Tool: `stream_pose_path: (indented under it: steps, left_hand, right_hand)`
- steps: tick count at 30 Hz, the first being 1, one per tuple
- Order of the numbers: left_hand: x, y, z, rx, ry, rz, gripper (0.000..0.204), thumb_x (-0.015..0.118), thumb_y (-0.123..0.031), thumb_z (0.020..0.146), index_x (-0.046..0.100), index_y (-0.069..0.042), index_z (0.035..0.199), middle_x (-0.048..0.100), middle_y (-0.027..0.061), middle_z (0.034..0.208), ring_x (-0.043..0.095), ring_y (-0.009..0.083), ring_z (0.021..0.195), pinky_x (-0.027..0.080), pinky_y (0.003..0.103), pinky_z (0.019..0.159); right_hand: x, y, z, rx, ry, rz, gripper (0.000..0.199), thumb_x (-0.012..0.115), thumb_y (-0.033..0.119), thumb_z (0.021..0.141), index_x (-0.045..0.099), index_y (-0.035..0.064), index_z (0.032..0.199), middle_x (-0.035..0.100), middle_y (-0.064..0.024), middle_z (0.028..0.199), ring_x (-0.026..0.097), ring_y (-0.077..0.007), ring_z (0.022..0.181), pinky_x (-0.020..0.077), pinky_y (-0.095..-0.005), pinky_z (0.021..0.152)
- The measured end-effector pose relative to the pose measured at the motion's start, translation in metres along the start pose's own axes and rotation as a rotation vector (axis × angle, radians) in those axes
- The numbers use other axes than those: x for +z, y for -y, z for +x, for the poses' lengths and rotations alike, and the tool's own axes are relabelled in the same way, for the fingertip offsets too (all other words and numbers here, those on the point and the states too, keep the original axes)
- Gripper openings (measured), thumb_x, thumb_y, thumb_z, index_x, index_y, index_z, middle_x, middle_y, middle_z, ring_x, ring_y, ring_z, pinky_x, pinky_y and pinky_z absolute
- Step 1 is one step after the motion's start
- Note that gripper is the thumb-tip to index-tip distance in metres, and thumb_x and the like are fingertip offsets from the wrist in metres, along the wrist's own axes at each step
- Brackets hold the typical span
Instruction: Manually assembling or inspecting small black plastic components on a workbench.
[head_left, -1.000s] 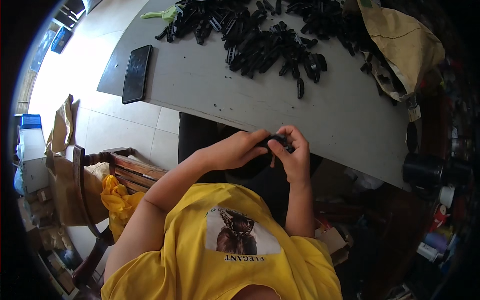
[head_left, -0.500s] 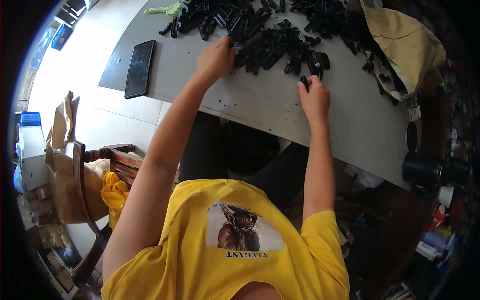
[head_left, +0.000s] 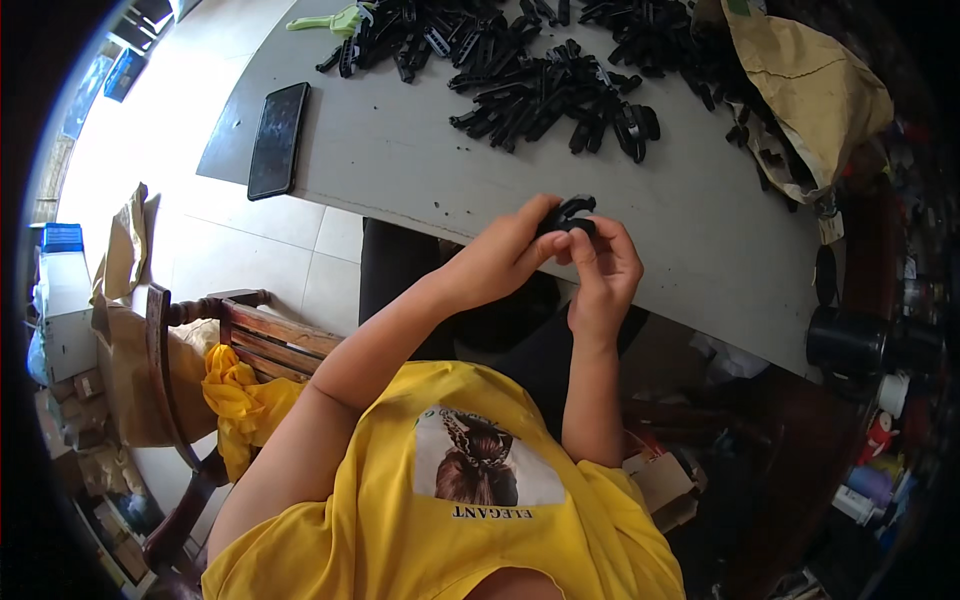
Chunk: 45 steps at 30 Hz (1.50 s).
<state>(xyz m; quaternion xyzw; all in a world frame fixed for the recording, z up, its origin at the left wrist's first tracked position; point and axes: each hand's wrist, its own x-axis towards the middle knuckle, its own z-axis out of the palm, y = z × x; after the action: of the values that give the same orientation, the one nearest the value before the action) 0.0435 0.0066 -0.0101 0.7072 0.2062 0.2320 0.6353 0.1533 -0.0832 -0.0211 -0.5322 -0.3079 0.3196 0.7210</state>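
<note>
My left hand (head_left: 508,252) and my right hand (head_left: 604,272) meet just over the near edge of the table. Between their fingertips is a small, curved, clip-like black plastic piece (head_left: 572,210). Both hands pinch it, and the fingers cover part of it, so whether it is one part or two is hidden. Beyond them lies a loose heap of similar black plastic pieces (head_left: 535,100), spread along the far side of the table. The piece closest to my hands at the heap's right end has a rounded black part (head_left: 640,125).
A black phone (head_left: 278,140) lies on the grey table (head_left: 390,150) at the left. Behind it is a light green handled tool (head_left: 325,20). At the right, a brown paper bag (head_left: 815,80) lies with black pieces by its mouth. A wooden chair (head_left: 265,345) stands left of me.
Both hands have drawn back from the heap toward me and come together. My left hand moved right and nearer; the black piece is now held between both hands.
</note>
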Motion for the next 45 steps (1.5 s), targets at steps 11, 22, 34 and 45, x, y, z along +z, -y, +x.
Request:
stream_pose_path:
  steps: [11,22,34,45]
  left_hand:
    - [0.004,0.002,-0.006,0.16,0.141,0.132,0.038,0.05,-0.011,0.089,0.041,0.002,0.124,0.056,0.0199,0.077,0.054,0.0307,0.067,0.044,0.031,0.067]
    - [-0.076,0.042,0.062,0.147,-0.656,0.937,0.016,0.061,-0.021,0.081,0.059,-0.007,0.089,0.056,0.0103,0.091,0.053,0.0291,0.092,0.045,0.037,0.077]
    - [-0.091,0.04,0.059,0.001,-0.427,0.998,0.015,0.062,-0.015,0.077,0.056,-0.008,0.088,0.058,0.0075,0.085,0.058,0.0276,0.084,0.046,0.036,0.071]
    - [-0.059,0.021,0.032,0.011,-0.225,-0.712,0.02,0.045,-0.022,0.095,0.047,-0.005,0.106,0.057,0.0067,0.086,0.053,0.0153,0.08,0.042,0.027,0.077]
  right_hand:
    - [-0.002,-0.005,-0.01,0.059,0.108,0.431,0.035,0.061,0.013,0.085,0.046,0.0045,0.116,0.049,-0.0194,0.123,0.047,-0.0254,0.115,0.0366,-0.0359,0.097]
    - [-0.038,-0.016,0.109,-0.113,-0.252,-0.605,0.015,0.058,0.012,0.085,0.057,0.002,0.096,0.056,-0.0042,0.085,0.056,-0.0158,0.083,0.0463,-0.0286,0.073]
    - [-0.049,-0.021,0.13,-0.196,-0.339,-0.911,0.023,0.059,0.015,0.083,0.059,0.0024,0.102,0.061,-0.0077,0.094,0.059,-0.0196,0.08,0.0468,-0.0297,0.064]
    - [-0.022,-0.009,0.038,0.187,-0.121,0.375,0.018,0.052,0.006,0.087,0.056,-0.0006,0.103,0.057,-0.0071,0.083,0.051,-0.0124,0.065,0.0417,-0.0234,0.057]
